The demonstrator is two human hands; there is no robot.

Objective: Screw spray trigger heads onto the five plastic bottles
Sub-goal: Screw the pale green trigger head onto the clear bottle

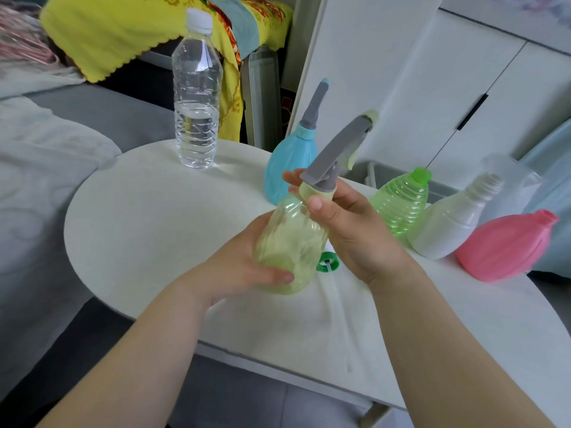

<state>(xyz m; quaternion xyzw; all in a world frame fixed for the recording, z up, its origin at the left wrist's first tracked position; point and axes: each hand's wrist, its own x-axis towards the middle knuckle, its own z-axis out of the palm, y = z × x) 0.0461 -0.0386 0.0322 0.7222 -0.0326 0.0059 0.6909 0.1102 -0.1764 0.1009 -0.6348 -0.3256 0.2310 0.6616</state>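
Head view, centre of the frame: the left hand [244,267] cups the body of a pale yellow-green bottle [290,242], its fingers curled shut around the lower half, thumb across the front. The bottle tilts, neck toward the upper right, held above the white bench [148,217]. The right hand [349,223] closes on the bottle's neck, thumb and fingers pinching the collar of a grey spray trigger head [336,149] that sits on top, its nozzle pointing to the upper right.

Just behind, a blue bottle [287,162] stands on the bench with its own grey trigger head [315,103] already on. Right of centre, three bottles lie tilted in a row, all with open necks: a green bottle [401,202], a white bottle [448,223], and a pink bottle [506,245] at the right edge. Below the held bottle, a green trigger collar [327,264] peeks out on the bench, mostly hidden. Upper middle, a clear water bottle [196,97] with a white cap stands upright, part full. A yellow cloth [117,35] drapes across the upper left.
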